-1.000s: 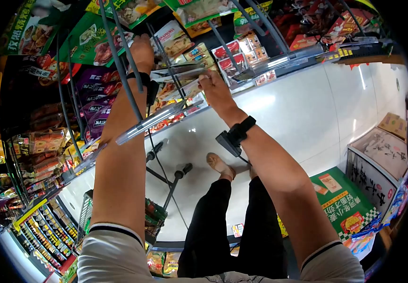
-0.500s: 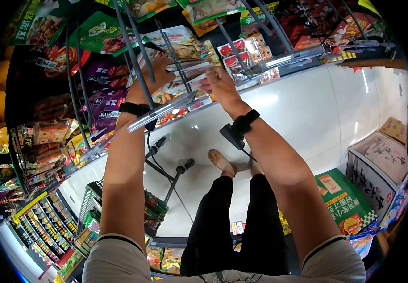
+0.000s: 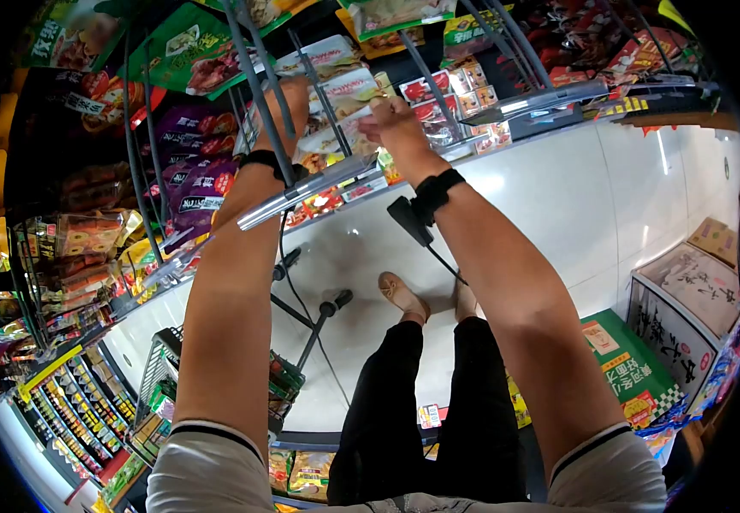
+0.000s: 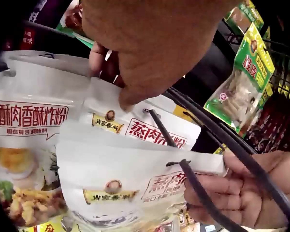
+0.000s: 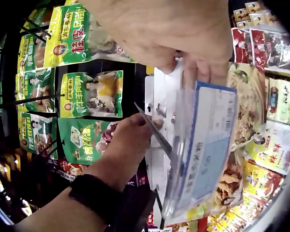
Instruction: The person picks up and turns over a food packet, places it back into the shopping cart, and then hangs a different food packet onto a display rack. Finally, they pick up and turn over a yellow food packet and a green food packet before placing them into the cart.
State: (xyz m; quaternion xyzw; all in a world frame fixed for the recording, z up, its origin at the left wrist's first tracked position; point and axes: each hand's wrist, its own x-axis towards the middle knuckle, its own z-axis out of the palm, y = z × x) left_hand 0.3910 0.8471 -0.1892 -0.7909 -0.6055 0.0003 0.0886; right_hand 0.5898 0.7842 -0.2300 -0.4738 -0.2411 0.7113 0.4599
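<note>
The left hand [image 4: 152,43]'s grip pinches the rear white packet [image 4: 100,100] by its top edge; the right hand [image 4: 253,193]'s pinches the front white packet [image 4: 111,176]'s side. Both hang on a dark hook [image 4: 198,189].

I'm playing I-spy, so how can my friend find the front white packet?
In the left wrist view, find the dark rods. The white packet hangs frontmost on the thin rod. Unlike the white one behind it, its top corner is pinched by the right hand.
</note>
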